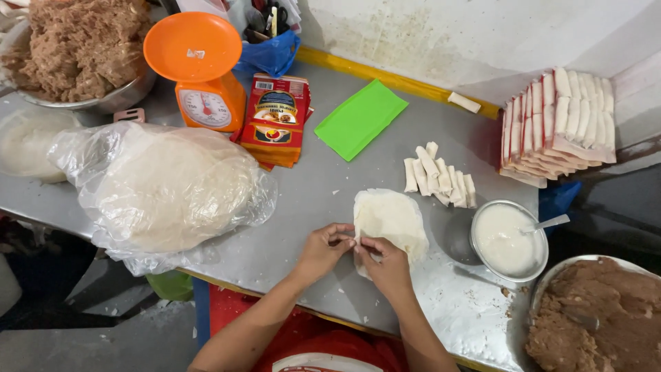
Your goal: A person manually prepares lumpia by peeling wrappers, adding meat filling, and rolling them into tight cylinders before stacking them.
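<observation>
A thin white wrapper sheet [394, 219] lies on the metal table [323, 200]. My left hand [323, 249] and my right hand [387, 265] meet at the sheet's near left edge, fingertips pinching and folding it. What lies under the fold is hidden by my fingers. Just beyond the sheet sits a small pile of finished white rolls [439, 179].
A bag of stacked round wrappers [169, 189] lies left. A bowl of white paste with a spoon [508, 241] and a plate of brown filling [597, 317] sit right. Behind are an orange scale [200, 69], red packets [277, 118], a green sheet [359, 118] and packed trays of rolls [559, 124].
</observation>
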